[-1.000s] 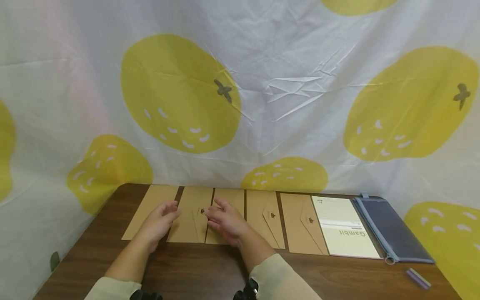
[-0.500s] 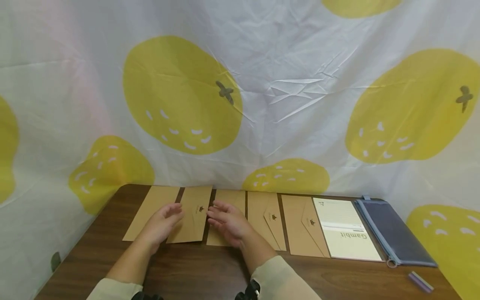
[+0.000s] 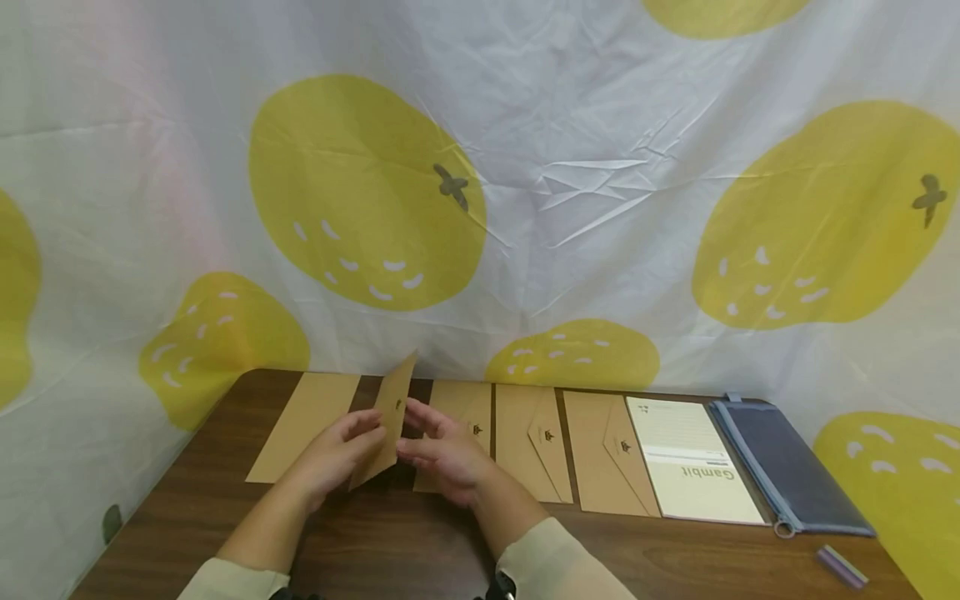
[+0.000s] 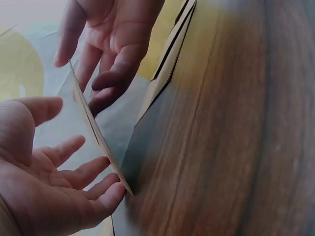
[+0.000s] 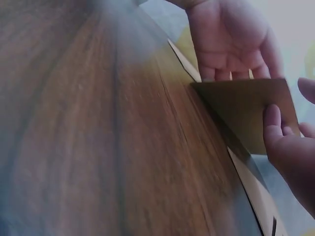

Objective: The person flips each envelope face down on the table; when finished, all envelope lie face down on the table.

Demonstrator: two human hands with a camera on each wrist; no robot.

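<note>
A brown kraft envelope (image 3: 392, 404) with a small dark crown print stands tilted on its left side between my hands, its right edge raised off the table. My right hand (image 3: 453, 458) pinches that raised edge. In the right wrist view a digit of it lies on the back of the envelope (image 5: 234, 105). My left hand (image 3: 333, 454) is at the envelope's left side, thumb held apart. In the left wrist view its extended fingertips touch the lower part of the envelope (image 4: 91, 120).
A flat kraft piece (image 3: 300, 429) lies at the left. To the right are several more envelopes (image 3: 525, 417), a white notepad (image 3: 693, 492) printed "Gambit", a blue zip pouch (image 3: 798, 467) and a small purple stick (image 3: 842, 567). A lemon-print curtain (image 3: 585, 250) hangs behind the wooden table (image 3: 390, 550).
The second envelope from the left lay flat; its right edge has been lifted and it has tipped up towards the left. Both hands have moved closer together around it.
</note>
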